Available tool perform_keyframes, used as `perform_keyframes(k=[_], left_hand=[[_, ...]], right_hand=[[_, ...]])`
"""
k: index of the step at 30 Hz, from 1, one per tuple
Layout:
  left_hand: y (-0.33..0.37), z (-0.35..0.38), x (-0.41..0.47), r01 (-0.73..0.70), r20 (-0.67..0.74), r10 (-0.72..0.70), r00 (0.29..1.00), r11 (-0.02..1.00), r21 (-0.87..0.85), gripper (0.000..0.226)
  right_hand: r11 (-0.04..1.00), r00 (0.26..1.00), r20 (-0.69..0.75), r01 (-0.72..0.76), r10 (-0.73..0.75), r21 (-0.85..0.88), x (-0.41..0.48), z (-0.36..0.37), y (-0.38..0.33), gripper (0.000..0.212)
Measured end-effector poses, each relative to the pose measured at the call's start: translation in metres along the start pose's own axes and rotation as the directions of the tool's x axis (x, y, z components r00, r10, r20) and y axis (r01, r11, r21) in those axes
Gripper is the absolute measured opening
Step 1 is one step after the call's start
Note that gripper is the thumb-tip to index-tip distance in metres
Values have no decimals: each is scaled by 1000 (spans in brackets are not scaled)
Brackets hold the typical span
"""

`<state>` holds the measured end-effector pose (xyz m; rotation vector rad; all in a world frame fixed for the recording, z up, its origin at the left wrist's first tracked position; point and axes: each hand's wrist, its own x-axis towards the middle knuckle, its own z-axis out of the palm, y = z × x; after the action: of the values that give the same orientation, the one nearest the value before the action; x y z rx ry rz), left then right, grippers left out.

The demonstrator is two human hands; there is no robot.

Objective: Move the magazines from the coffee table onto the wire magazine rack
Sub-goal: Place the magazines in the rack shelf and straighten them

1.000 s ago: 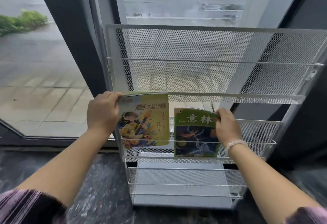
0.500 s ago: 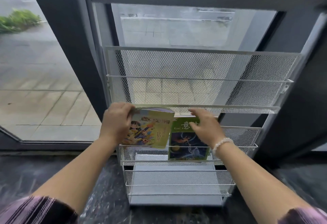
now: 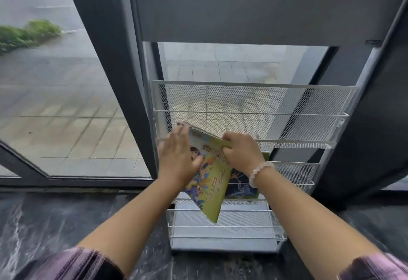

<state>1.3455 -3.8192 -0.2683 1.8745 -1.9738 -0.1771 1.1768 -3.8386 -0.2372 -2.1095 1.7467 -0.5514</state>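
Note:
A white wire magazine rack (image 3: 254, 111) stands against the window, with several mesh tiers. A yellow cartoon-cover magazine (image 3: 212, 182) is tilted steeply in front of the rack's middle tier, its lower corner hanging down. My left hand (image 3: 178, 158) grips its left edge and my right hand (image 3: 240, 151) grips its top edge. Behind it a green-and-blue magazine (image 3: 242, 187) stands in the middle tier, mostly hidden by the yellow one and my right wrist.
Dark window frames (image 3: 114, 81) flank the rack, and a grey panel (image 3: 254, 10) crosses above it. The floor (image 3: 44, 224) is dark marble. The rack's top tier (image 3: 287, 129) and bottom tier (image 3: 231, 224) hold nothing visible.
The yellow magazine has been lifted out of the middle tier and rotated to a steep tilt. My right hand left the green magazine and took the yellow one's top edge. The view pulled back.

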Motion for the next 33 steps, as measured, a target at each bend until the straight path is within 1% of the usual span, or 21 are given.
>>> perform_keyframes(k=[2,4,5,6,7,9,11,12,14,16,17,18,20,22,23,25,27,28,30,32,33], left_hand=[[13,3,-12,-15,171,11,985,1000,24,93],[26,3,-23,-26,325,20,946,1000,12,100],[32,3,-27,-37,362,32,932,999,6,101],[38,1,-31,-50,370,44,928,999,8,99],[42,-1,-33,-60,355,52,933,998,14,93],[48,-8,-35,-65,280,67,958,998,-15,73],[52,-15,-36,-71,199,86,976,994,-79,52],[54,-19,-36,-87,160,99,982,993,-78,46],[57,-27,-36,-133,90,133,987,991,-9,45],[57,-33,-35,-164,44,162,986,985,56,49],[57,-35,-35,-171,19,170,985,983,60,47],[54,-37,-34,-165,-9,166,986,985,49,41],[48,-45,-32,-141,-76,142,987,990,19,23],[40,-54,-30,-103,-105,99,990,994,-31,19],[35,-57,-29,-78,-108,71,992,995,-64,20],[22,-59,-24,-27,-124,9,992,989,-145,22],[9,-54,-19,3,-128,-31,991,977,-214,24],[4,-50,-16,11,-118,-39,992,972,-233,23],[-4,-43,-11,28,-102,-58,993,963,-269,20],[-9,-38,-7,45,-87,-77,993,945,-325,19],[-11,-35,-6,51,-79,-85,993,932,-358,18]], right_hand=[[996,997,-4,-78,79,47,-5,-7,-5,13],[986,990,-16,-136,138,98,-10,-14,-11,11],[980,987,-21,-156,160,121,-11,-18,-14,9],[973,983,-23,-176,182,152,-13,-21,-18,9],[962,979,-30,-194,203,190,-15,-26,-22,12],[938,969,-49,-222,243,265,-18,-35,-30,18],[923,961,-67,-238,269,303,-20,-44,-37,19],[916,956,-79,-245,283,317,-20,-47,-39,19],[889,943,-93,-265,319,372,-24,-52,-45,22],[852,934,-69,-288,351,436,-25,-53,-49,18],[849,936,-65,-284,347,446,-26,-54,-51,18],[853,942,-65,-268,330,448,-27,-55,-54,22],[866,960,-34,-234,277,443,-29,-56,-57,41],[874,974,12,-208,226,440,-31,-55,-57,57],[881,982,18,-177,188,439,-31,-53,-54,60],[928,996,-30,-67,84,366,-29,-47,-42,61],[983,995,-98,15,3,184,-24,-40,-26,68],[995,993,-119,26,-14,93,-20,-37,-18,71],[999,993,-117,-1,-5,-51,-12,-34,-6,74],[988,996,-87,-19,5,-150,-4,-31,3,69],[986,996,-86,-16,2,-163,0,-30,7,60]])
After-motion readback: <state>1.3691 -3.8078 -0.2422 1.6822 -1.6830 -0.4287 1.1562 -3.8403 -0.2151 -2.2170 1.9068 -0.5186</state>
